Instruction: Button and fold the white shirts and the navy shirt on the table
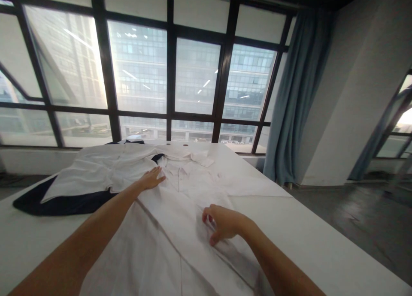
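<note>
A white garment with a collar is spread over the white table, its collar end away from me and one sleeve stretched out to the right. My left hand lies on the garment near the collar, palm down, with its fingers extended. Over the right part of the garment is my right hand, its fingers curved and the thumb apart from them, with nothing seen between them. Left of my left hand lies another white garment, with dark cloth showing beneath it.
The white table reaches toward large windows with dark frames. A blue-grey curtain hangs at the right beside a pale wall. Grey floor shows beyond the table's right edge.
</note>
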Motion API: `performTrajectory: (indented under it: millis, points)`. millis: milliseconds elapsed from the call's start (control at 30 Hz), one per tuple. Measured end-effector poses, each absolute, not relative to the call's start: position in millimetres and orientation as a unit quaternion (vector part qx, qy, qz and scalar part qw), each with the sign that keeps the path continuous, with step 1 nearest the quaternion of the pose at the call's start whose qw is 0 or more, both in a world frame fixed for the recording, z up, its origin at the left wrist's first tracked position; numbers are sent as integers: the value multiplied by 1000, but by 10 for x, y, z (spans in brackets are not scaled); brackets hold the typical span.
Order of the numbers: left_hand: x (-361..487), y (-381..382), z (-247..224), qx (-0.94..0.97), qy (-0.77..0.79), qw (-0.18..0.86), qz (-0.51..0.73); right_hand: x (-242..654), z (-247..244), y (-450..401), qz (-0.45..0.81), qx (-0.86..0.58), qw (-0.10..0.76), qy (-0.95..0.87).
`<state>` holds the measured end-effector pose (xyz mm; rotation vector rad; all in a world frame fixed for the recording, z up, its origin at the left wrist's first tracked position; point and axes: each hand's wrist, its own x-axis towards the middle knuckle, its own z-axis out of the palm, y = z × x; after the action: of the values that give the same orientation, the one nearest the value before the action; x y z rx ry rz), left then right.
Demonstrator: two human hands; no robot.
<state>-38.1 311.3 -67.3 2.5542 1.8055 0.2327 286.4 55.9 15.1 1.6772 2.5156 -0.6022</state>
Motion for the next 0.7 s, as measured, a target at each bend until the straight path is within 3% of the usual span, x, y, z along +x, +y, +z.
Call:
performTrajectory:
  millis: [167, 300, 400, 533, 600, 700]
  points:
    - [-377, 3102, -584, 803, 594, 13, 55, 2981, 225, 560, -333, 515, 158, 774]
    - [-329, 3035, -544, 810, 586, 2, 23, 3061, 186, 620, -426, 487, 160, 746]
    - [-243, 2932, -451, 809, 587, -23, 20, 3229, 118, 767, -402, 521, 49, 751]
    - [-35, 2630, -322, 799, 598, -47, 37, 3705, -7, 1089, -128, 717, -163, 666]
    - [60, 2418, -345, 812, 584, -14, 22, 3991, -76, 1240, -41, 799, -187, 571]
    - [121, 2123, -498, 842, 538, 30, 8, 4352, -177, 1409, -19, 874, -198, 443]
